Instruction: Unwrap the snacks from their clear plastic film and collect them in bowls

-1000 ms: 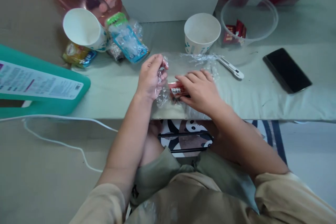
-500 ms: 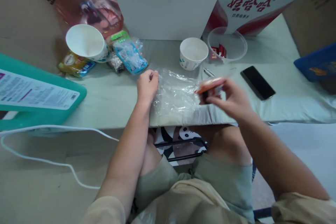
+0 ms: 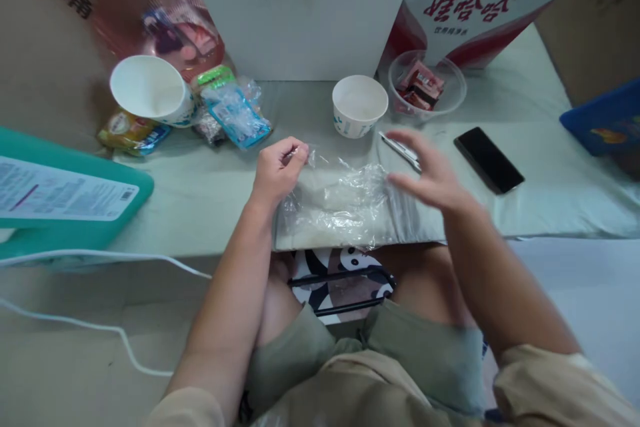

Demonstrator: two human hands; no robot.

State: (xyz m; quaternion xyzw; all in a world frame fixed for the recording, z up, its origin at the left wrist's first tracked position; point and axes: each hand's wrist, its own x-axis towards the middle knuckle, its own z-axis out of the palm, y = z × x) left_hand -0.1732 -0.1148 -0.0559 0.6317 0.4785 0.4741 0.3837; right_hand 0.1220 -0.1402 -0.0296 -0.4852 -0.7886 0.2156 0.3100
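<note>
My left hand is closed on the upper left corner of a clear plastic bag, which lies crumpled along the table's front edge. My right hand hangs over the table with thumb and fingers apart, holding nothing. Beside its fingers lies a slim silvery tool, whose kind I cannot make out. Behind that stands a clear plastic bowl with red snack packets in it. A white paper cup stands just left of the bowl.
A black phone lies to the right. On the left are a tilted paper cup, a blue packet, a yellow packet, a pink ribbed plate and a green jug. White boxes stand at the back.
Red packets that my right hand held are now in the clear bowl. The right hand has opened. My left hand still grips the bag, which has flattened and spread.
</note>
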